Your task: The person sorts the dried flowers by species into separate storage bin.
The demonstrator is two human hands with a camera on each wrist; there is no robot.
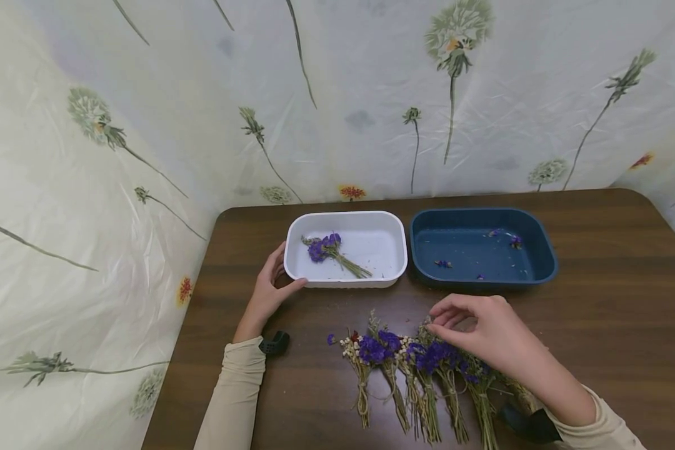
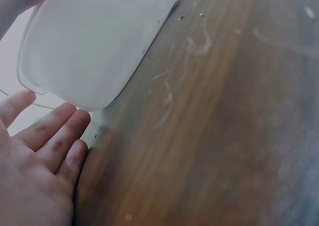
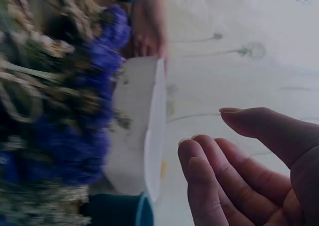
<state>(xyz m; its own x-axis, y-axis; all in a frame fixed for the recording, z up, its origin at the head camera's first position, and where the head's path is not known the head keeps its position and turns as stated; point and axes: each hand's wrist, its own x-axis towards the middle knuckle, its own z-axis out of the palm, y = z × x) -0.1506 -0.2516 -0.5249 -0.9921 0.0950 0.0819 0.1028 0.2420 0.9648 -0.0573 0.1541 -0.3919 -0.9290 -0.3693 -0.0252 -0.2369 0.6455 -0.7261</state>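
My left hand (image 1: pixel 269 294) rests against the left end of a white plastic tray (image 1: pixel 394 250), its thumb at the near corner. In the left wrist view, fairly straight fingers (image 2: pixel 55 136) touch the tray's outer wall. Inside the tray lies a small bunch of purple dried flowers (image 1: pixel 327 247), stems pointing right. My right hand (image 1: pixel 484 322) hovers above a row of dried flower bunches (image 1: pixel 374 350) on the table. In the right wrist view, a gap separates its thumb from its loosely bent fingers (image 3: pixel 234 171), and nothing shows between them.
A dark blue tray (image 1: pixel 484 215) stands right of the white one, with a few purple petals (image 1: pixel 515 242) inside. The bunches lie along the near side of the brown wooden table (image 1: pixel 309 387). A floral-patterned sheet (image 1: pixel 343 144) hangs behind and to the left.
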